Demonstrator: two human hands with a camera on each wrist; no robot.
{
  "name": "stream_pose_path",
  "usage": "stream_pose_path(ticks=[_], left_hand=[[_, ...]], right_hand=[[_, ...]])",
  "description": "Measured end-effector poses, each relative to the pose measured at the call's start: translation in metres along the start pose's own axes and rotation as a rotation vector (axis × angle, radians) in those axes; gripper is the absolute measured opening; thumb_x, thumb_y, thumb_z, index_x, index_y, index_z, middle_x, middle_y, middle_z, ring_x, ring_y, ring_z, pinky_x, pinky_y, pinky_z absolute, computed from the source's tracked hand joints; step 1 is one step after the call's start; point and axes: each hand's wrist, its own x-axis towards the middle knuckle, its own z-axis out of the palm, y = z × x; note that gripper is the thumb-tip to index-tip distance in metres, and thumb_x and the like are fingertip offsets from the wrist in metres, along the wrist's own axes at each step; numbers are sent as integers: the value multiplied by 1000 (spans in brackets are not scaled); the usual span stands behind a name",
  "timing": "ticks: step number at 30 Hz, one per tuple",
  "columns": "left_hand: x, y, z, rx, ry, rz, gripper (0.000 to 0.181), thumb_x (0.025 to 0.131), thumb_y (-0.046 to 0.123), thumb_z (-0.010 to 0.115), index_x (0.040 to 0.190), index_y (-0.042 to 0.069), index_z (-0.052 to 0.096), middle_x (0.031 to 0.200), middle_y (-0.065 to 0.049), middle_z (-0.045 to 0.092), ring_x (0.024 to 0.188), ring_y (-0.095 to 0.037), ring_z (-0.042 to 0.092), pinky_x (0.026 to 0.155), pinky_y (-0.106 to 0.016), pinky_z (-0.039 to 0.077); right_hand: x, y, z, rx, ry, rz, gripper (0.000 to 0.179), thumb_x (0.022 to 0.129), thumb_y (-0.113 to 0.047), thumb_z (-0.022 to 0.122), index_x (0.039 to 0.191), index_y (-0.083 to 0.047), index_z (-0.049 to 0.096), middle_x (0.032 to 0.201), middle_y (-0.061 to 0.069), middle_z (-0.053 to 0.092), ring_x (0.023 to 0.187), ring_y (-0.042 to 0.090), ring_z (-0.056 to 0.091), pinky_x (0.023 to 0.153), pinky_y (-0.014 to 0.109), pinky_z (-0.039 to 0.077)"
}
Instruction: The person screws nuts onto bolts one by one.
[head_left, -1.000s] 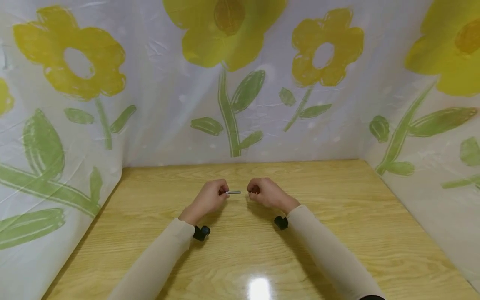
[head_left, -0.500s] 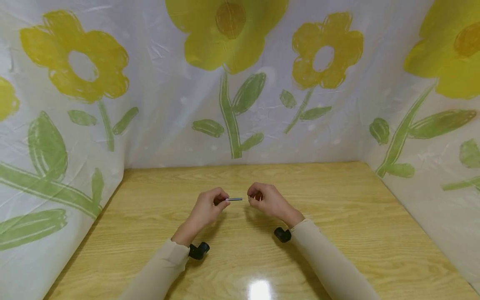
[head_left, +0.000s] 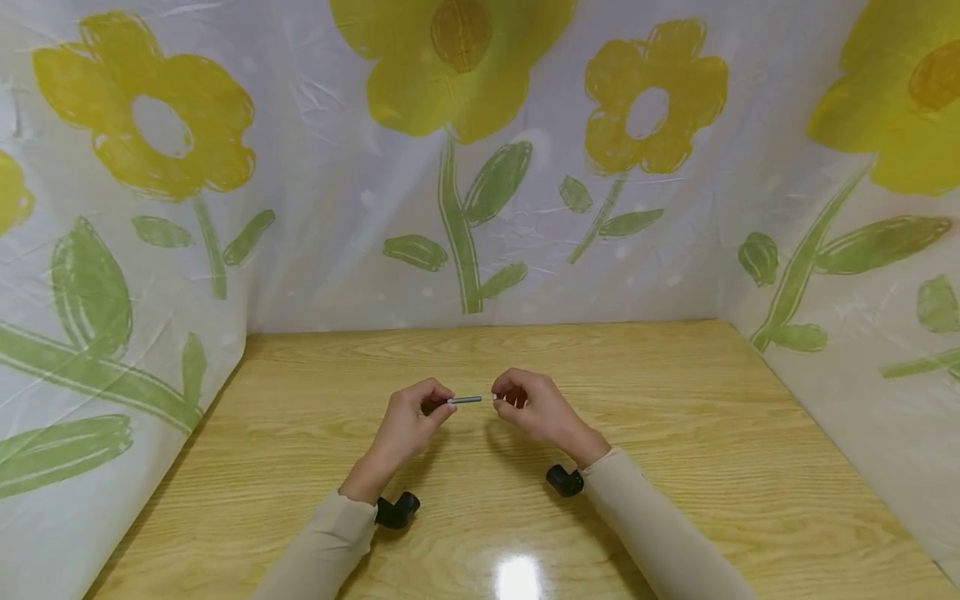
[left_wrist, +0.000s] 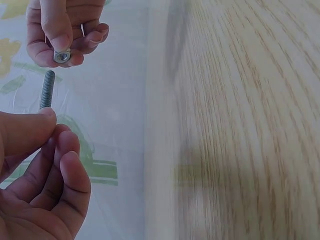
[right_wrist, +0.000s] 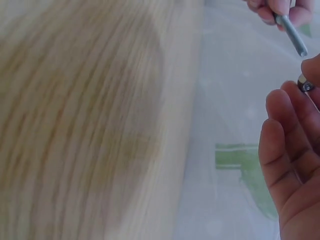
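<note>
- Head view, nearest you: beige sleeves (head_left: 318,542) on both forearms, with a black wrist camera (head_left: 397,510) at each cuff.
- Your left hand (head_left: 405,425) grips the threaded rod (head_left: 467,399), thumb against fingertips; the held end is hidden.
- Rod's long axis runs left to right across your front, close to level in the head view, free end pointing right at your other hand.
- Left wrist view: thread shows along the exposed length; the tip aims toward the nut (left_wrist: 62,56), near but apart.
- Your right hand (head_left: 546,412) pinches that nut between thumb and finger, hole visible from the left wrist camera.
- Rod and nut are both up in your fingers, over the wood-grain table (head_left: 675,375).
- Farthest: pale cloth (head_left: 322,250) with yellow flowers and green stems, behind the table and along both sides.
</note>
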Motion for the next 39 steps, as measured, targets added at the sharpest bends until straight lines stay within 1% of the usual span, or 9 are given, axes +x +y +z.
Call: stream_pose_path(ticks=[5,13,20,21,24,27,32,34,39], left_hand=[[-1,1,2,-21,20,28,6,89,6,68,95,6,68,82,4,67,70,-11,60,63,-28,51],[-1,3,7,-49,29,42,8,87,3,69,95,4,69,82,3,67,70,-12,60,63,-28,52],[0,5,10,-59,27,55,7,87,3,69,94,3,68,82,2,67,70,-12,61,63,-27,52],[1,5,11,-62,26,54,7,87,4,69,94,3,68,82,2,67,71,-12,61,63,-27,52],[1,5,11,-72,27,46,8,88,5,69,95,3,69,83,1,68,71,-12,62,64,-27,52],[0,5,10,-76,25,37,9,88,5,69,97,3,69,84,1,68,71,-12,62,64,-28,52],[-1,5,9,-72,8,14,11,91,10,66,100,4,70,85,1,68,73,-12,62,65,-28,52],[-1,5,8,-74,-5,11,13,93,12,64,101,4,70,87,-2,69,73,-13,62,66,-29,52],[-1,6,6,-93,-37,2,15,96,15,60,103,5,69,85,-2,67,74,-19,63,66,-30,52]], right_hand=[[-2,-1,2,35,10,-22,10,90,-8,65,100,-9,65,87,-8,61,72,12,56,63,28,48],[-4,-4,5,97,18,25,11,91,-10,66,101,-8,65,84,-5,63,71,15,58,64,35,49],[-8,-42,-7,135,17,31,11,90,0,63,101,0,63,85,11,64,72,26,59,65,35,48],[-8,-43,-7,142,18,28,11,90,0,63,101,-1,64,85,11,64,72,26,59,65,35,48],[-8,-42,-7,156,20,29,10,91,-1,63,100,-4,64,87,11,65,74,26,60,67,35,49],[-8,-39,-6,171,18,48,11,91,-2,64,101,-5,64,89,11,65,76,26,61,70,39,49],[-7,-16,5,184,29,64,14,91,-6,65,105,-4,64,91,10,66,78,27,61,72,43,49],[-6,-7,9,185,38,66,14,91,-9,66,105,-5,65,91,7,66,78,24,61,72,43,49],[-7,-2,9,190,59,42,14,91,-14,67,104,-9,66,89,-2,66,77,16,61,71,40,50]])
